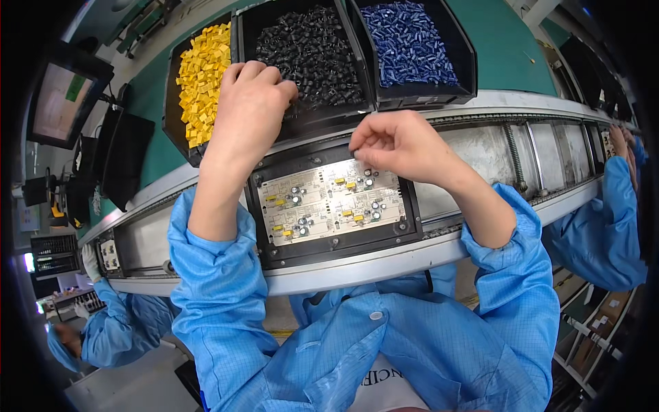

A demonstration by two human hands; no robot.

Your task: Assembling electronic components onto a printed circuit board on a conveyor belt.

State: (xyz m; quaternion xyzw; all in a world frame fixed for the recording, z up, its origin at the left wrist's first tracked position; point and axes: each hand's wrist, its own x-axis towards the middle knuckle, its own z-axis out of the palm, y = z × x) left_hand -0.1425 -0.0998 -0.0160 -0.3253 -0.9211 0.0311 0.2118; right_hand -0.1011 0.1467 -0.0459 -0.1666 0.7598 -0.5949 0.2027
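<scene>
"Grip first: what do your two hands have?"

"With my left hand, I can't tell. It is curled, and its tips are hidden. On my right hand, the thumb and finger are close together, but I can't see for sure if a small part is pinched there."

"What could go wrong?"

"If my right tips are loose, a part could slip out and roll on the circuit board. If I dip too low, I could bump the little round cans and bend them. My left could pick a bad part, or two, because the black parts are all in a jumble."

"So where is the board?"

"It lies flat in its black frame. My right hand is over its top edge, and my left is past it, beside the black parts and the yellow blocks."
</scene>
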